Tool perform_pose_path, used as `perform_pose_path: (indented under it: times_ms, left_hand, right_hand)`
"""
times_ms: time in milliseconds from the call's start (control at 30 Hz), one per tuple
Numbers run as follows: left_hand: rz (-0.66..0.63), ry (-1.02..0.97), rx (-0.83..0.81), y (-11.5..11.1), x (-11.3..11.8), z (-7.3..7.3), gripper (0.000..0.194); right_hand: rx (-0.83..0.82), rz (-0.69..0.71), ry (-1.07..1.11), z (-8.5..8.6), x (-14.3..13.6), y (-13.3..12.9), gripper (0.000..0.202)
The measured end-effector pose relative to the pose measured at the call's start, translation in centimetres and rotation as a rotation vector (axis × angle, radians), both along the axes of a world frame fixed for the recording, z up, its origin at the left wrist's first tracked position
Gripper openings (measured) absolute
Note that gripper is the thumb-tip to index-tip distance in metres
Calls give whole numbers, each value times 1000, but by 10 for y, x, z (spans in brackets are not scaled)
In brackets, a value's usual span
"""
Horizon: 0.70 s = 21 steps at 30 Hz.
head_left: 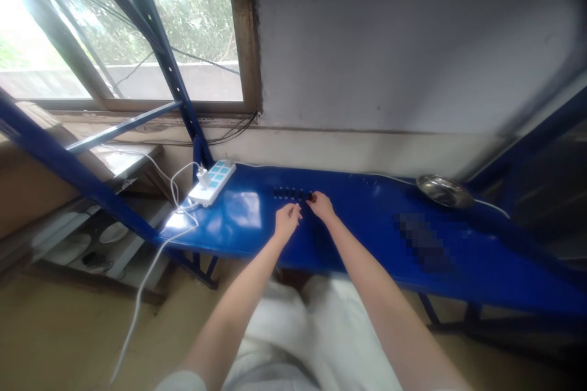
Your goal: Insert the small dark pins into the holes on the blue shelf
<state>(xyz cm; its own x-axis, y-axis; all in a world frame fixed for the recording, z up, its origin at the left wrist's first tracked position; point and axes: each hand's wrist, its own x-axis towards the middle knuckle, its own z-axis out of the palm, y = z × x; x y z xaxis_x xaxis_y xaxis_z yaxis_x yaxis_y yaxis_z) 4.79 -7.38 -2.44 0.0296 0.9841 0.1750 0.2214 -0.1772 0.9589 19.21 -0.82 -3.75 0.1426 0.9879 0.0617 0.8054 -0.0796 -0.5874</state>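
Several small black pieces with pale ends (287, 193) stand side by side in a row on the blue table (367, 214). Just below the row is my left hand (287, 221), its fingers curled together; whatever it may hold is too small to name. My right hand (321, 204) is at the row's right end, with its fingertips closed on a small black piece (309, 196).
A white power strip (213, 182) with a plug and white cables lies at the table's left end. Toward the back right rests a shiny metal dish (444, 190), with a pixelated dark object (422, 241) in front. Blue metal posts rise at both sides.
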Motion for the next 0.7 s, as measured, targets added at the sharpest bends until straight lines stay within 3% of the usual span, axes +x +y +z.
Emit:
perform_pose_path:
  times_ms: [233, 433, 700]
  left_hand:
    - [14, 17, -44, 1, -4, -6, 34]
    - [-2, 14, -95, 2, -6, -6, 32]
    - [-9, 10, -125, 4, -7, -8, 32]
  right_hand:
    - [-59, 3, 19, -2, 0, 8, 20]
    - [152, 32, 290, -11, 12, -23, 52]
    - [239, -120, 575, -9, 25, -63, 37]
